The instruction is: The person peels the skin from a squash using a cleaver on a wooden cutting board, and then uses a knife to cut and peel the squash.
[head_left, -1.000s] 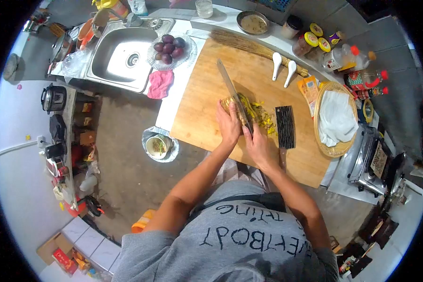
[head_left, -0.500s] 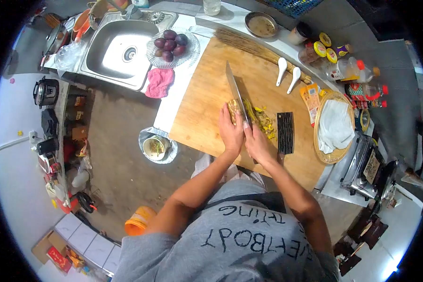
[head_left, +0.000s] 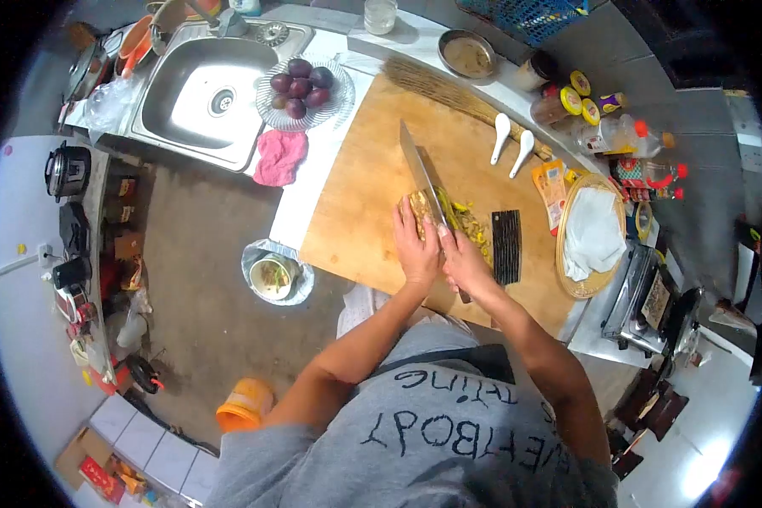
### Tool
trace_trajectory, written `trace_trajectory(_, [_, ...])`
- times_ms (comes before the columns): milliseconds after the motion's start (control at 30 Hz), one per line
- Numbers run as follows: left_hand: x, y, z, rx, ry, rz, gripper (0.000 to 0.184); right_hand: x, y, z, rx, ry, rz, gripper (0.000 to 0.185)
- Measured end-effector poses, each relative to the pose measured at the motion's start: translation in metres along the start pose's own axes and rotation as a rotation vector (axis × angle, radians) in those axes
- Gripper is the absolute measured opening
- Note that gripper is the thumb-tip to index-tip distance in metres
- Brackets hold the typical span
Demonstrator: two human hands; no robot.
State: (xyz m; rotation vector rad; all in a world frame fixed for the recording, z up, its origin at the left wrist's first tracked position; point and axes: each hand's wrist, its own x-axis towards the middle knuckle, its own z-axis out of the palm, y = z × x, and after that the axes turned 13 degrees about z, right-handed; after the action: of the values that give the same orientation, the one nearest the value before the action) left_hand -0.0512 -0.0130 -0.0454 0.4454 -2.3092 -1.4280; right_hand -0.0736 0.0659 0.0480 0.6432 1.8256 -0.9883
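Note:
My right hand (head_left: 468,264) grips a long kitchen knife (head_left: 418,165) by its handle, the blade pointing away from me across the wooden cutting board (head_left: 356,195). Under the fingers of my left hand (head_left: 417,250) is a yellow-brown, mottled piece of food (head_left: 419,203), held against the board right beside the blade. Its exact kind I cannot make out. Chopped yellow bits (head_left: 467,222) lie on the far side of the knife, to the right. Farther right, a dark ridged slab (head_left: 506,246) rests on the board.
Two white spoons (head_left: 500,138), a bundle of dry stalks (head_left: 436,91) and a basket with white cloth (head_left: 593,233) line the right and back. On the left are a sink (head_left: 203,97), a glass plate of dark round fruit (head_left: 302,87), a pink cloth (head_left: 279,157) and a lined bin (head_left: 273,276).
The view has shifted slightly. The knife's blade leans a little farther left across the board, and my right hand has shifted with it. My left hand stays on the food piece.

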Motion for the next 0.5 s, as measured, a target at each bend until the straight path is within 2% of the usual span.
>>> trace_trajectory(167, [-0.005, 0.004, -0.004, -0.064, -0.02, -0.048, 0.055, -0.003, -0.005, -0.004, -0.046, -0.008, -0.026, 0.039])
trace_trajectory(300, [-0.004, 0.001, -0.002, -0.055, -0.026, -0.006, 0.055, -0.006, -0.014, -0.008, -0.057, -0.03, 0.022, 0.038])
trace_trajectory(400, [-0.005, -0.002, -0.002, -0.046, -0.008, 0.008, 0.055, -0.002, -0.011, -0.005, -0.086, -0.011, -0.046, 0.038])
trace_trajectory(500, [-0.004, -0.002, -0.002, -0.016, -0.014, 0.052, 0.055, -0.006, -0.024, -0.006, -0.149, 0.01, 0.033, 0.04])
